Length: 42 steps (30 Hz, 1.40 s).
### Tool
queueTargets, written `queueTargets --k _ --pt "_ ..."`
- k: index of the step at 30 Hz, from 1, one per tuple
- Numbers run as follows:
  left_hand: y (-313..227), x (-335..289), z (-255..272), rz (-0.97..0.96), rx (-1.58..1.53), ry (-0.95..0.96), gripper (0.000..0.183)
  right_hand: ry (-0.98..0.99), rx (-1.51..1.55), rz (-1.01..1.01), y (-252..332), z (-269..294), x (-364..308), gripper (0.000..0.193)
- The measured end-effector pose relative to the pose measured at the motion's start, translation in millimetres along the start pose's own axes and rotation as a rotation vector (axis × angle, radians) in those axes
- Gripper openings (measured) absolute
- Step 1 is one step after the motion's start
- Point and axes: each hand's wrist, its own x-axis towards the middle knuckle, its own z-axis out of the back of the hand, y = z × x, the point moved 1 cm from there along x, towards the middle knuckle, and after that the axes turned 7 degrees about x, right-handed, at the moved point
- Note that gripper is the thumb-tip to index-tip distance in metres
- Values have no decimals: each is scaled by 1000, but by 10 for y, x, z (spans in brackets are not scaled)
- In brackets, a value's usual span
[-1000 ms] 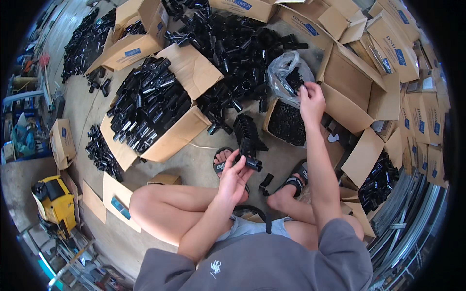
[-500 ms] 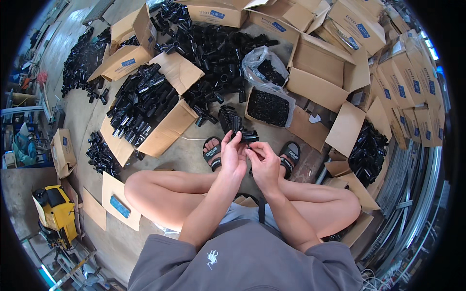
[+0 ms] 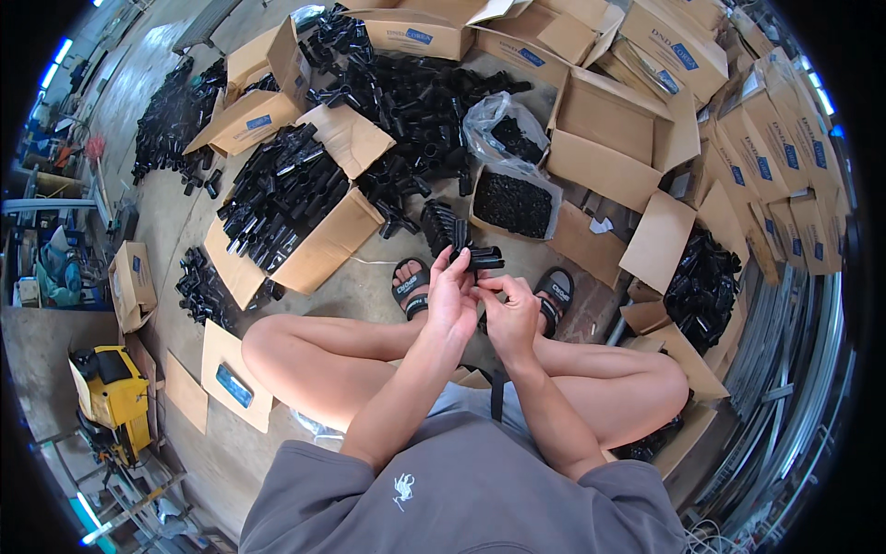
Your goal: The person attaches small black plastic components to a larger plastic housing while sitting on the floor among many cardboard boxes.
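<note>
Above the floor between my feet, my left hand [image 3: 447, 300] is closed around a black, glossy branched tube fitting [image 3: 484, 259]. Its open tube end points to the right. My right hand [image 3: 510, 316] sits just below the fitting, thumb and forefinger pinched close to the left fingertips. Whatever lies in that pinch is too small or hidden to make out. Just beyond the left fingertips, a row of similar black fittings [image 3: 437, 224] lies on the floor. Past it stands a lined box of small black pieces [image 3: 510, 203].
An open carton [image 3: 330, 238] heaped with black tubes stands ahead to the left, before a large loose pile [image 3: 420, 102]. A clear plastic bag [image 3: 486, 120] adjoins the lined box. Another carton of black parts [image 3: 701, 291] is at right. A phone [image 3: 233, 386] lies on cardboard near my left knee.
The fitting in my left hand has turned slightly, its open end now farther right. My right hand has shifted slightly right and down, still pinched. The whole view has moved a little.
</note>
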Motion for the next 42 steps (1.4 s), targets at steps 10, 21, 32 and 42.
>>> queueTargets --k 10,21,32,42 --pt "-122 -260 -152 18 10 46 52 -59 45 102 61 40 -30 8" --pt "-203 -692 -350 -111 21 231 48 -331 246 214 49 -13 -81 16" --pt "-240 -913 -517 -531 272 484 60 -425 823 -58 266 23 -183 7" --pt "-289 -829 -324 -599 504 431 47 -169 726 -42 170 255 -28 15"
